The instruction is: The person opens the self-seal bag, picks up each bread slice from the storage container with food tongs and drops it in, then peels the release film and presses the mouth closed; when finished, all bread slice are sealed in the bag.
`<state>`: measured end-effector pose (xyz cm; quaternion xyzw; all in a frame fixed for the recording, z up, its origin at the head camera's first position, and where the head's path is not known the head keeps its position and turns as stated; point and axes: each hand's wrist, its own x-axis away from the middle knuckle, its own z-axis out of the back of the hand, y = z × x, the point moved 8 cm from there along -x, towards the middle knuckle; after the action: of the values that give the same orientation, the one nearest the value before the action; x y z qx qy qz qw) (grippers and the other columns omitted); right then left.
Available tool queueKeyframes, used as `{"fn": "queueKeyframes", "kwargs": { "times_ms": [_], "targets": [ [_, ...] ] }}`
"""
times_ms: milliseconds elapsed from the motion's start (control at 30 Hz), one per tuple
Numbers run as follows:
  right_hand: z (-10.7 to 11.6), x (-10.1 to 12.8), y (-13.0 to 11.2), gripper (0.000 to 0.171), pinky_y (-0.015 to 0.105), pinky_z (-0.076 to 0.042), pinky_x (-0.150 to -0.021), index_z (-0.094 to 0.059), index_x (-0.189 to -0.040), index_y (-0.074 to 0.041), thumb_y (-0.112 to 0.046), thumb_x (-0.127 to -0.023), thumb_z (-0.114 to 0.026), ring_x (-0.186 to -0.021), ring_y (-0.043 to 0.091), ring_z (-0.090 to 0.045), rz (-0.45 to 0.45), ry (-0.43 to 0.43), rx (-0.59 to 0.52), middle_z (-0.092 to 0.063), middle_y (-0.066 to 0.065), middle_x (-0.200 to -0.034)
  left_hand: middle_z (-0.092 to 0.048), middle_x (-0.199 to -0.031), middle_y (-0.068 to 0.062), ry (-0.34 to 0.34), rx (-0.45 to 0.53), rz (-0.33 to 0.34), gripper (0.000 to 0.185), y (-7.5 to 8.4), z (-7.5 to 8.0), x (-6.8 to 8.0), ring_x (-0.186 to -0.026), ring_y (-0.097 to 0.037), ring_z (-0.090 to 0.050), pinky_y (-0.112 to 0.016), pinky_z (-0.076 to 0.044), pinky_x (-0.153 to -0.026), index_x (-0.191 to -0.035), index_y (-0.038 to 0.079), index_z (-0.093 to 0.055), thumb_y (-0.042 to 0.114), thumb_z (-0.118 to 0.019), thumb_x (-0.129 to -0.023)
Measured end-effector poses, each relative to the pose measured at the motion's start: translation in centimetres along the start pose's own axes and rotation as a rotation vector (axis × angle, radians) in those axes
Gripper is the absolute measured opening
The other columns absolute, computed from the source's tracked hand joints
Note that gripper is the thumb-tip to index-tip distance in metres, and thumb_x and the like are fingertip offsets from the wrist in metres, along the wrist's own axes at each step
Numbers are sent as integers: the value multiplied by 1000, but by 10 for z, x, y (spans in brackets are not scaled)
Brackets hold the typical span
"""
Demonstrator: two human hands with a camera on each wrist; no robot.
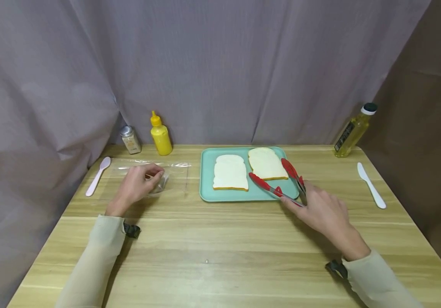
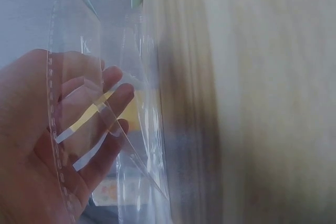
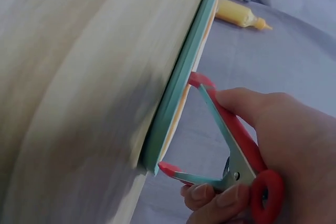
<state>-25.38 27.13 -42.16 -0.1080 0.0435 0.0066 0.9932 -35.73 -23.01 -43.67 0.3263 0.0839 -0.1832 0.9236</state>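
My left hand [image 1: 140, 182] pinches a clear plastic bag [image 1: 178, 179], and part of the film is lifted around the fingers. In the left wrist view, the bag's seamed film [image 2: 79, 77] hangs in front of the curled fingers. My right hand [image 1: 322, 209] grips red-tipped tongs [image 1: 260, 182] with their arms spread. The tong tips reach over the right edge of a mint-green tray [image 1: 224, 198], one on each side of the lower right corner of the right bread slice [image 1: 267, 163]. Another bread slice [image 1: 230, 173] lies to its left on the tray.
A pink spoon [image 1: 99, 175] lies left of the bag. Behind it stand a shaker jar [image 1: 130, 140] and a yellow squeeze bottle [image 1: 161, 137]. At the right are an oil bottle [image 1: 353, 132] and a white plastic knife [image 1: 371, 186]. A grey curtain [image 1: 205, 72] hangs along the table's back edge.
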Motion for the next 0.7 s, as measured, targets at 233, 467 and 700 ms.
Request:
{"fn": "queueKeyframes", "kwargs": {
  "times_ms": [233, 467, 700],
  "targets": [
    [-9, -2, 6, 115, 40, -38, -48, -47, -157, 0, -92, -89, -53, -75, 37, -65, -36, -72, 5, -72, 33, -113, -83, -115, -15, 4, -2, 6, 19, -1, 0, 1, -100, -35, -80, -52, -66, -92, -119, 5, -79, 15, -69, -106],
    [-11, -8, 12, 105, 38, -37, -51, -44, -163, -8, -86, -93, -57, -92, 44, -71, 16, -46, -39, -72, 34, -123, -83, -115, -11, 38, -21, -2, 19, 0, 3, 1, -104, -32, -80, -52, -65, -96, -119, 8, -80, 17, -69, -106],
    [-12, -14, 23, 103, 36, -41, -54, -45, -163, -4, -80, -95, -61, -103, 47, -72, 55, -35, -108, -66, 38, -137, -84, -113, -12, 81, -21, -16, 17, 1, 6, 1, -108, -32, -79, -55, -63, -100, -116, 7, -81, 15, -70, -106]
  ]
}}
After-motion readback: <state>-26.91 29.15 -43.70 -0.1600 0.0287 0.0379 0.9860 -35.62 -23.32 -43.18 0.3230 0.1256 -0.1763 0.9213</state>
